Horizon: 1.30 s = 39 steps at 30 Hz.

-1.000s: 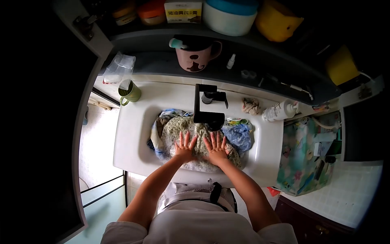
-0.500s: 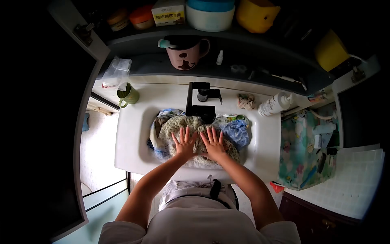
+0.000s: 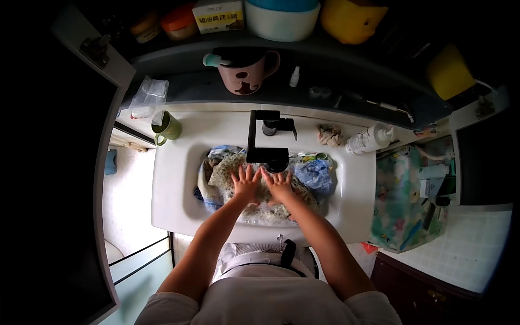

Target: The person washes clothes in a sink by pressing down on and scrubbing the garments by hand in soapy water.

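A white sink [image 3: 187, 189] holds a heap of wet laundry. Both palms lie on a cream, dark-flecked cloth [image 3: 225, 172] in the middle of the heap, with suds around it. My left hand [image 3: 246, 185] has its fingers spread over the cloth's centre. Just to its right, my right hand [image 3: 278, 187] also lies with fingers apart, the fingertips below the black faucet [image 3: 276, 160]. A blue cloth [image 3: 314, 176] is bunched at the right end of the basin. Blue-and-white fabric [image 3: 212, 201] shows at the left. What lies beneath the heap is hidden.
A green mug [image 3: 169, 128] stands on the sink's left ledge. On the right ledge are a crumpled cloth [image 3: 329, 135] and a white pump bottle [image 3: 368, 140]. Above runs a dark shelf with a pink mug [image 3: 244, 77] and a small white bottle [image 3: 294, 77].
My hands have pressed down into the cloth, which has sunk and flattened, with more suds and water showing around it. The head view has shifted slightly.
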{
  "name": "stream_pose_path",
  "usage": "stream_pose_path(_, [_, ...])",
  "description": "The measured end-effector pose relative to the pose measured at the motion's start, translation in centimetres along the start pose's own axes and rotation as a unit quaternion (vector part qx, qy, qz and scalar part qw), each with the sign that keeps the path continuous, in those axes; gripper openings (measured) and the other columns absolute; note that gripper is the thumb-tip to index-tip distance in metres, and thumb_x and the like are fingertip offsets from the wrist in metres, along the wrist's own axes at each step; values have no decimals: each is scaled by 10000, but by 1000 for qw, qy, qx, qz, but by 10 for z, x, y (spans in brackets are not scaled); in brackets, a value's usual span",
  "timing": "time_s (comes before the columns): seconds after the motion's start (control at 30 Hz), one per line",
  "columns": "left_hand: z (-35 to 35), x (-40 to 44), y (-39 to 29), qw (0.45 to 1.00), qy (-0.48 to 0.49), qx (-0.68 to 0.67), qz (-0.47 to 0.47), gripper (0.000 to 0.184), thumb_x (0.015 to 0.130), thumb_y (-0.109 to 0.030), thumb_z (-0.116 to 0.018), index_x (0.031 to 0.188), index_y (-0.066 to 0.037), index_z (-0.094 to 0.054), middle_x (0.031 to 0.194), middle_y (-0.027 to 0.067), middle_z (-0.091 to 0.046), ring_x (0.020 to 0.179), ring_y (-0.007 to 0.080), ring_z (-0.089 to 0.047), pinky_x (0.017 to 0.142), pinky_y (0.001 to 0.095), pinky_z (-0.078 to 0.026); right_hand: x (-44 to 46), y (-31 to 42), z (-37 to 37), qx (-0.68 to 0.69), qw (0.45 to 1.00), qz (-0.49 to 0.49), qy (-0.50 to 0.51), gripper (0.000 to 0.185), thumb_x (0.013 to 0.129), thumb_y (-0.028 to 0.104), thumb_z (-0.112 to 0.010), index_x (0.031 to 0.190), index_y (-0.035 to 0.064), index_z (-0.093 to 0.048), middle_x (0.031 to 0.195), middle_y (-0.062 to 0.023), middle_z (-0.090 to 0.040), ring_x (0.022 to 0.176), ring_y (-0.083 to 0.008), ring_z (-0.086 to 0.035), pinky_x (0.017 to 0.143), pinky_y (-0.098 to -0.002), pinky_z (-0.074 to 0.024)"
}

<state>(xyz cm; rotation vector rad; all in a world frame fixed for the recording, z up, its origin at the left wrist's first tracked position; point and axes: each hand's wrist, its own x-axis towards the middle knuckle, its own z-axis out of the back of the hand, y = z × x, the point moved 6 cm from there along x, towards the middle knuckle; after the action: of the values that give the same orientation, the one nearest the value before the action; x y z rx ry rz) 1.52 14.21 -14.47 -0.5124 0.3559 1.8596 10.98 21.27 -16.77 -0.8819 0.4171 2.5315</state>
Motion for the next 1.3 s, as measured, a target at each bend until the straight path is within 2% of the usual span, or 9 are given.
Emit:
stream_pose_path(0.13, [1, 6, -2, 998, 59, 29, 13, 1289, 446, -636, -794, 1476, -180, -167, 1537, 174, -84, 1390, 469, 5, 973, 780, 7, 12, -2, -7, 9, 1000, -4, 10, 1320, 547, 495, -831, 1492, 195, 41, 1543, -152, -93, 1415, -394, -6, 1033, -679, -125])
stream_pose_path(0.17, [-2, 8, -3, 991, 121, 55, 28, 1325, 510, -647, -769, 1497, -210, 1, 1556, 134, 19, 1405, 432, 8, 977, 770, 22, 12, -4, -9, 14, 1000, -2, -10, 1309, 555, 484, -833, 1493, 198, 35, 1540, -155, -95, 1415, -383, -39, 1033, -645, -162])
stream_pose_path(0.3, [3, -1, -3, 996, 77, 32, 23, 1338, 486, -621, -793, 1498, -216, -17, 1553, 145, 3, 1407, 426, 13, 999, 750, -30, -11, 1, 6, -3, 997, 5, -79, 1303, 567, 483, -828, 1495, 195, 40, 1544, -170, -33, 1420, -381, -2, 1059, -643, -122])
stream_pose_path(0.4, [3, -21, -1, 998, -50, -38, -12, 1358, 465, -615, -804, 1497, -226, -10, 1550, 155, 1, 1406, 431, -3, 1007, 736, -63, -38, 2, 2, -36, 984, 48, -168, 1299, 577, 536, -800, 1494, 179, 48, 1544, -183, -1, 1418, -383, 61, 1065, -659, -70])
stream_pose_path(0.57, [-14, -33, 3, 993, -39, -106, -35, 1348, 497, -595, -800, 1494, -244, 35, 1538, 191, 74, 1394, 461, 59, 988, 744, -107, -56, 3, -8, -103, 991, 38, -72, 1134, 736, 664, -589, 1483, 189, 120, 1538, -179, 115, 1404, -378, 156, 1050, -662, 73])
stream_pose_path(0.77, [-20, -18, 0, 995, 87, -51, 5, 1358, 543, -659, -756, 1478, -228, 130, 1541, 176, 93, 1388, 448, 126, 985, 756, -52, -39, 2, -20, -85, 995, 31, -35, 1124, 756, 616, -605, 1470, 209, 161, 1531, -179, 149, 1385, -405, 193, 1013, -707, 91])
stream_pose_path(0.97, [-55, 2, 2, 984, 166, -55, -15, 1357, 572, -662, -739, 1458, -230, 194, 1538, 177, 119, 1388, 450, 124, 997, 723, -166, -36, 3, -22, -77, 997, 15, 3, 1070, 795, 508, -614, 1471, 207, 159, 1530, -171, 159, 1386, -401, 192, 1019, -701, 97])
stream_pose_path(1.2, [-18, -27, -1, 996, 68, -52, -2, 1252, 624, -647, -709, 1488, -212, 85, 1543, 169, 96, 1403, 439, 2, 987, 701, -222, -56, 9, -14, -90, 995, -4, -39, 1005, 827, 443, -595, 1481, 202, 129, 1543, -160, 106, 1414, -351, 135, 1077, -624, 80])
stream_pose_path(1.3, [-22, -48, -3, 998, -17, -64, -19, 1178, 664, -653, -665, 1496, -208, 40, 1546, 166, 76, 1408, 426, -17, 992, 703, -197, -76, 2, -16, -37, 989, 38, -136, 851, 870, 557, -482, 1498, 244, 0, 1559, -112, 10, 1435, -284, 41, 1110, -569, 57])
